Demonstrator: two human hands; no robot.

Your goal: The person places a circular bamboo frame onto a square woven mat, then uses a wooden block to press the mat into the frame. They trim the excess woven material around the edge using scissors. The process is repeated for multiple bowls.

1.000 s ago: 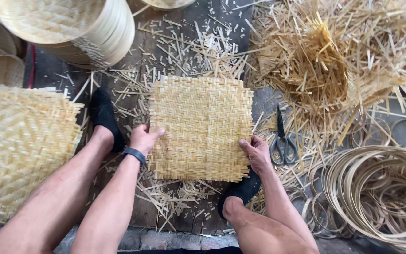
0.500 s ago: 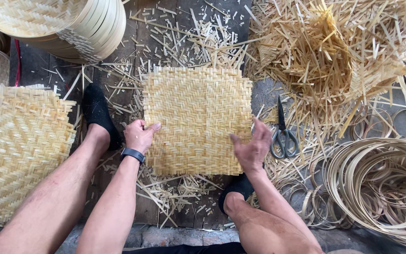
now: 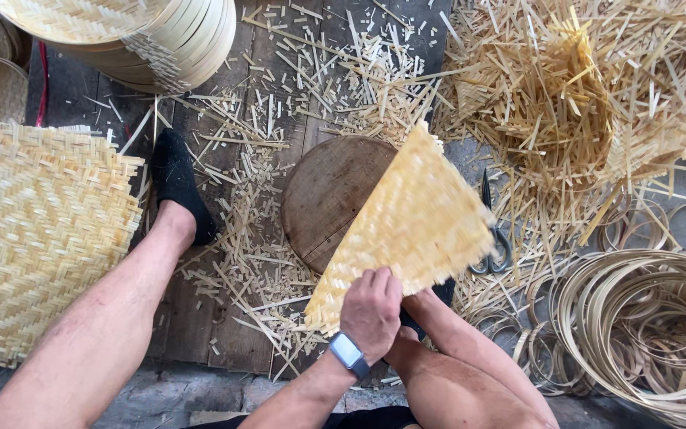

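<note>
Head camera view: the left hand (image 3: 371,312), a smartwatch (image 3: 348,353) on its wrist, has its grip clenched on the lower edge of a square mat of pale woven bamboo strips (image 3: 410,230), which is lifted and tilted up on edge near the middle of the frame, one corner pointing toward the top. The right hand is not visible; whether it grips anything cannot be told. Just left of the lifted mat lies a round dark wooden board (image 3: 331,195) on the plank floor (image 3: 200,318), with short bamboo offcuts scattered about it. Black-handled scissors (image 3: 492,238) peek out at the mat's right edge. A black-shoed foot (image 3: 176,183) rests left of centre. At far left lies a larger woven bamboo mat (image 3: 37,238), at upper left stacked bamboo rims (image 3: 176,40), at upper right a heap of loose bamboo strips (image 3: 581,95), at lower right coiled bamboo hoops (image 3: 653,326).
</note>
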